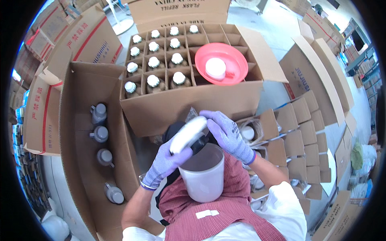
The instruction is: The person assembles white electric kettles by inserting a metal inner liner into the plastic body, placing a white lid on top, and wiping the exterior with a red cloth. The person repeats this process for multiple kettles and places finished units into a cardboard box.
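i hold a white flask body [203,176] in my lap, against my red striped apron [201,213], its open mouth turned up to me. my left hand [165,162], in a purple knit glove, is closed around a white rounded lid [188,134], with the fingers curled under it and the thumb on its side. the lid sits tilted over the rim of the flask body, above a dark part at the mouth. my right hand [227,134], also gloved, lies over the far end of the lid with the fingers bent and pressing down on it.

in front of me stands a big open carton [181,106] with cardboard dividers. the cells on its left side are filled with glass refills with white caps [154,62]. on its right side rests a red plastic dish [221,63] with a white round cap [215,68] in it.

at my left a long open box [80,132] lies flat, and four grey flasks [100,134] are in a row inside. at my right there is an empty divider grid [305,132], and more cartons stand around on the floor.
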A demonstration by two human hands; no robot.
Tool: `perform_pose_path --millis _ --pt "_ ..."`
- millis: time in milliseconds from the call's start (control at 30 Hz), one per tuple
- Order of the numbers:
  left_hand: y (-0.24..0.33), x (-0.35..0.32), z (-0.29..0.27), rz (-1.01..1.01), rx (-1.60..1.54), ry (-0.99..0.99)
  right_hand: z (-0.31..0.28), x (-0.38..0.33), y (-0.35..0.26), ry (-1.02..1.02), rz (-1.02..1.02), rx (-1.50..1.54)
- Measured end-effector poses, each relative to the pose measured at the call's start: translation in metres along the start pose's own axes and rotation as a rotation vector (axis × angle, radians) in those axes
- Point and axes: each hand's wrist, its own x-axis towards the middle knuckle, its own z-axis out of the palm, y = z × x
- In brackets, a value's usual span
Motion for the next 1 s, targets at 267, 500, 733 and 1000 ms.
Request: perform_pose_path --millis 267,500,733,1000 --pt "0.016 0.032 -0.011 0.294 -0.48 0.27 0.042 0.073 -0.009 0.017 -0.525 -0.22" --pt "0.002 0.069 -0.074 0.764 0.473 0.504 0.045 0.124 0.014 -0.466 0.476 0.593" --pt "-0.022 0.165 -0.185 0.49 1.428 0.681 0.066 0.233 0.126 -0.294 -0.097 -0.98" --pt "-0.002 0.143 -0.114 0.615 0.46 0.642 0.014 0.209 0.029 0.105 -0.573 -0.834"
